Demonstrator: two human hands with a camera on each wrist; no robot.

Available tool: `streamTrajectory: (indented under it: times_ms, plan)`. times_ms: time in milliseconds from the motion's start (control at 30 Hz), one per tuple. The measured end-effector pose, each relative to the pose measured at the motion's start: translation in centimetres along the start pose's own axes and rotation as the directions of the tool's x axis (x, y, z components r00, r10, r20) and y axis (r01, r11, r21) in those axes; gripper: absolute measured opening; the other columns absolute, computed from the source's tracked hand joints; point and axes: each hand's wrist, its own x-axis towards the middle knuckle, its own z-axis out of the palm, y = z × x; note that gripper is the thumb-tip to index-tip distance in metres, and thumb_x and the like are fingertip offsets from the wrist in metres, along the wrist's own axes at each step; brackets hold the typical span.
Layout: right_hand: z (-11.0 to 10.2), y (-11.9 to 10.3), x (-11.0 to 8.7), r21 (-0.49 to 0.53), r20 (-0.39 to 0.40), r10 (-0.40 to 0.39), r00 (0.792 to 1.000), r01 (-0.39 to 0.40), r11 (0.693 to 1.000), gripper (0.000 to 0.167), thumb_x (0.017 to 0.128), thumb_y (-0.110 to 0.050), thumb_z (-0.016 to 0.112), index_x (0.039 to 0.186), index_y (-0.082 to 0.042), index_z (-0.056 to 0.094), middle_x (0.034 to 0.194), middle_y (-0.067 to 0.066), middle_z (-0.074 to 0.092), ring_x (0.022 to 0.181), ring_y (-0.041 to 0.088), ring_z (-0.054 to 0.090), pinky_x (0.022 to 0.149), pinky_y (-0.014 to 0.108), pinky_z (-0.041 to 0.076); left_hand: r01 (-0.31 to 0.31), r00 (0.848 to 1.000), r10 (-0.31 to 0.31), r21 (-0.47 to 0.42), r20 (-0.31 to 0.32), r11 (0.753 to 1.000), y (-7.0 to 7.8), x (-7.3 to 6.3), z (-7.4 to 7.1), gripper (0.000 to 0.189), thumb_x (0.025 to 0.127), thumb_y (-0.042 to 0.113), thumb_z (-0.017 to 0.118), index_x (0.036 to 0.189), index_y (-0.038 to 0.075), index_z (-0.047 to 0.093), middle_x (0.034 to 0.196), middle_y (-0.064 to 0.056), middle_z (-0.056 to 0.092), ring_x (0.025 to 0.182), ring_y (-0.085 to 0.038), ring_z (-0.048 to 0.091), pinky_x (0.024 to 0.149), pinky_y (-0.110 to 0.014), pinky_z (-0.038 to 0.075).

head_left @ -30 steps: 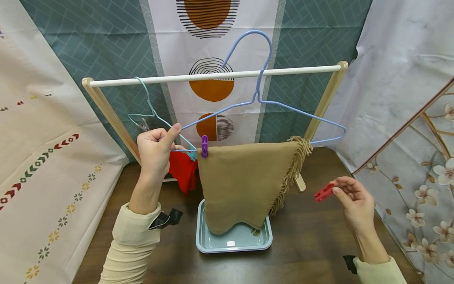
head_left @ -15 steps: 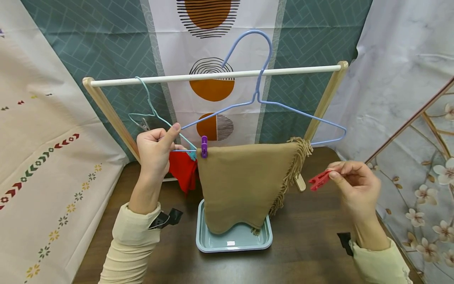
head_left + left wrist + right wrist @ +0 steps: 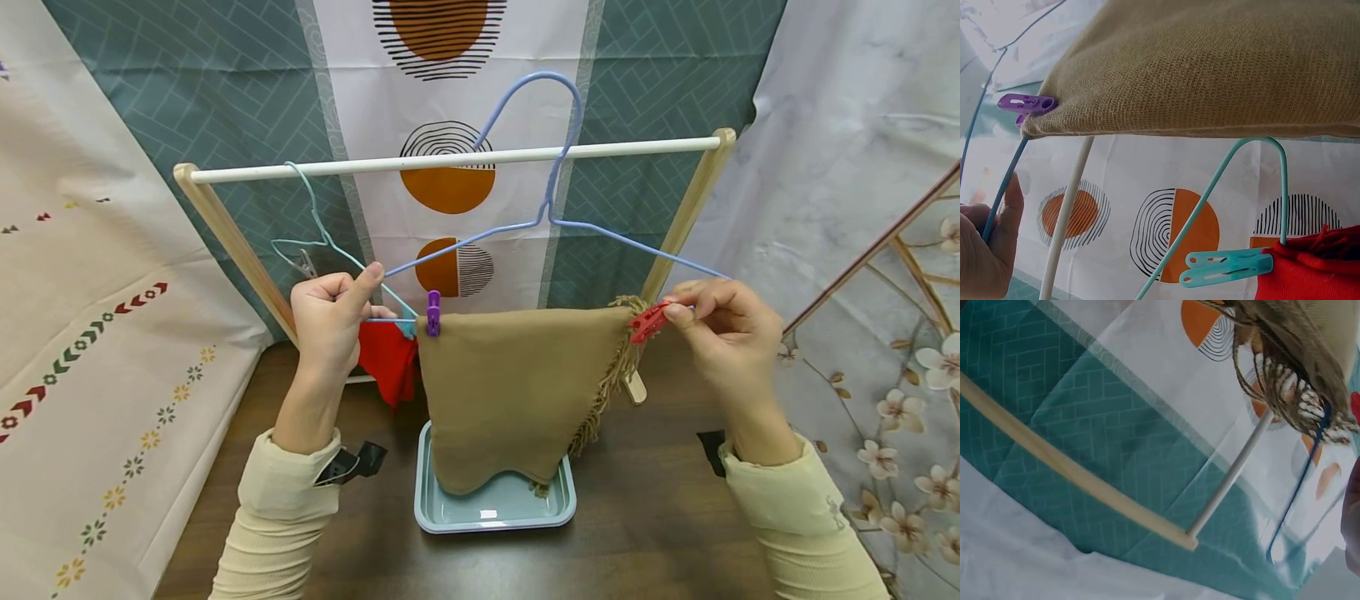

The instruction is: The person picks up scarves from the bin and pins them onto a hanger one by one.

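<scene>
A blue clothes hanger [image 3: 553, 179] hooks over the white rod, with a brown fringed scarf [image 3: 525, 392] draped across its lower bar. My left hand [image 3: 330, 317] grips the hanger's left end. Beside it, a purple clothespin [image 3: 433, 313] clips the scarf's upper left corner to the bar. My right hand [image 3: 727, 329] pinches a red clothespin [image 3: 648, 322] at the scarf's upper right corner, over the fringe; whether its jaws touch the cloth I cannot tell. In the right wrist view the fringe [image 3: 1272, 375] hangs near the bar, and only an edge of that hand shows.
The white rod [image 3: 630, 150] spans a wooden rack. At left hangs a teal hanger [image 3: 318, 221] with red cloth [image 3: 386, 358] and a teal clothespin [image 3: 1225, 267]. Beneath the scarf a pale blue tray [image 3: 495, 525] stands on the dark wooden table [image 3: 637, 517].
My right hand has moved up and left, bringing the red clothespin from over the table to the scarf's fringed corner. The hanger has shifted slightly down and right; my left hand stays put.
</scene>
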Motion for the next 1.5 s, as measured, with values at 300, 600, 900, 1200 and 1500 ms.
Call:
streamTrajectory:
  times_ms: [300,600,900,1200,1500]
  plan:
    - [1.4,1.0,0.7,-0.071,-0.023,-0.170,0.985,0.168,0.983,0.040,0.070,0.006,0.073,0.056,0.010,0.036,0.068,0.012,0.063,0.071,0.021,0.061,0.063,0.021,0.049,-0.028,0.999,0.030,-0.058,0.038,0.998,0.1,-0.2,0.0,0.053,0.078,-0.002,0.065,0.040,0.003,0.029,0.044,-0.002,0.017,0.035,-0.010,0.022,0.044,-0.029,0.050]
    - [1.6,0.9,1.1,-0.243,0.086,-0.231,0.969,0.246,0.938,0.040,0.074,0.001,0.072,0.052,0.008,0.040,0.067,0.012,0.063,0.070,0.016,0.061,0.064,0.018,0.048,-0.068,0.997,0.070,-0.056,0.036,0.996,0.3,-0.1,0.0,0.054,0.077,0.002,0.068,0.040,0.003,0.030,0.044,-0.002,0.017,0.031,-0.011,0.022,0.043,-0.028,0.049]
    - [1.2,1.5,0.2,-0.442,0.197,-0.086,0.977,0.167,0.881,0.020,0.073,0.016,0.064,0.065,0.011,0.046,0.081,0.014,0.064,0.083,0.014,0.063,0.060,0.013,0.049,-0.089,0.996,0.091,-0.084,0.021,0.993,0.4,-0.4,0.2,0.054,0.076,0.002,0.070,0.041,0.003,0.029,0.047,-0.002,0.016,0.035,-0.012,0.016,0.041,-0.026,0.048]
    - [1.0,1.7,-0.5,-0.484,0.185,-0.047,0.982,0.133,0.865,0.017,0.077,0.015,0.059,0.094,0.016,0.060,0.091,0.026,0.062,0.082,0.009,0.064,0.063,0.013,0.049,-0.083,0.996,0.084,-0.048,0.006,0.995,0.0,-0.3,0.1,0.055,0.076,0.001,0.069,0.041,0.004,0.027,0.047,-0.002,0.015,0.036,-0.013,0.016,0.041,-0.025,0.047]
    - [0.8,1.1,-0.7,-0.572,0.108,-0.109,0.988,0.152,0.806,0.022,0.082,-0.008,0.065,0.087,0.013,0.065,0.081,0.023,0.064,0.077,0.003,0.061,0.064,0.012,0.046,-0.024,1.000,0.024,-0.050,-0.004,0.998,0.0,-0.4,-0.1,0.053,0.077,-0.002,0.066,0.041,0.004,0.027,0.046,-0.002,0.018,0.040,-0.012,0.018,0.042,-0.025,0.047]
